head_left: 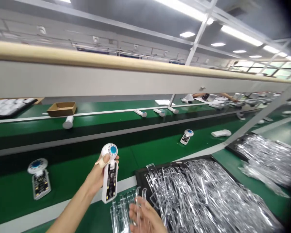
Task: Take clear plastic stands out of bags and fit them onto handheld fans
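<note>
My left hand [100, 174] is closed around a white device [109, 174] with a round head, a blue disc and an exposed circuit board facing me. A light-coloured wrap covers one of its fingers. Lower down, my right hand [145, 216] has its fingers curled round a clear plastic frame [138, 194], which partly blurs into the pieces behind it. A small row of similar clear frames [121, 210] lies just left of that hand. To its right, a black tray [142, 176] holds a large heap of clear plastic frames [196, 194].
On the green conveyor lie another open device [41, 179] at left, one [186, 137] farther off and a white closed one [221, 133]. A cardboard box [61, 109] stands beyond. A slanted post [259, 118] and a second tray of clear parts [269, 155] are at right.
</note>
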The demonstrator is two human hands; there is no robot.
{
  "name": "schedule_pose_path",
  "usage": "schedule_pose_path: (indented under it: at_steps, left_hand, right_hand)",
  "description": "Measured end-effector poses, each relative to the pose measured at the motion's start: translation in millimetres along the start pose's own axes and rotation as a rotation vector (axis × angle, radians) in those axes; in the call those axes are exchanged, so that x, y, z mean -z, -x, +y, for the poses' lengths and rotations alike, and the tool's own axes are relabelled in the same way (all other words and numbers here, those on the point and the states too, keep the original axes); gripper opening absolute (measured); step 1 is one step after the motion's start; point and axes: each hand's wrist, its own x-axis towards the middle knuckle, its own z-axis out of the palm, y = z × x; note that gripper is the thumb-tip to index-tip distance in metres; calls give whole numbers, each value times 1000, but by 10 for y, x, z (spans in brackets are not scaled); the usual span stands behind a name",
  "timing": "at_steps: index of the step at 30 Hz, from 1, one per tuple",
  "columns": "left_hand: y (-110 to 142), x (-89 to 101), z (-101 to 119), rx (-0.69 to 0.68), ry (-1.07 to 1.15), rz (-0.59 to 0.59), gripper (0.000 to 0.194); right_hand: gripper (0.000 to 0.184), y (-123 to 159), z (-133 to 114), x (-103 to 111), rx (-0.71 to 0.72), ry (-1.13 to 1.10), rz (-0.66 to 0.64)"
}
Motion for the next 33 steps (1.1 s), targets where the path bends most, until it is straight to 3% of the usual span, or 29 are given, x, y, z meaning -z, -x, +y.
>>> schedule_pose_path:
  at_steps: [3, 8, 12, 18, 23, 26, 33]
  left_hand:
    - [429, 64, -23, 49, 226, 69, 48]
    - [831, 10, -40, -48, 357, 207, 40]
    - [1044, -46, -22, -70, 382, 185, 41]
    - [1258, -84, -42, -85, 443, 195, 41]
    - [1345, -102, -10, -144, 408, 241, 43]
    - [1352, -120, 5, -165, 394, 223, 44]
    - [1401, -251, 89, -216, 349, 104, 49]
  right_hand:
    - [64, 31, -26, -262, 161, 351, -63]
    - [52, 171, 193, -642, 783, 1198, 122]
    - [51, 206, 558, -824, 1037, 1444, 153]
    - [50, 260, 802, -999, 1052, 1466, 242]
    - [51, 383, 886, -952, 974, 1421, 216]
    - [51, 488, 862, -869, 940, 1418, 163]
    - [54, 629, 684, -789, 1015, 1431, 91]
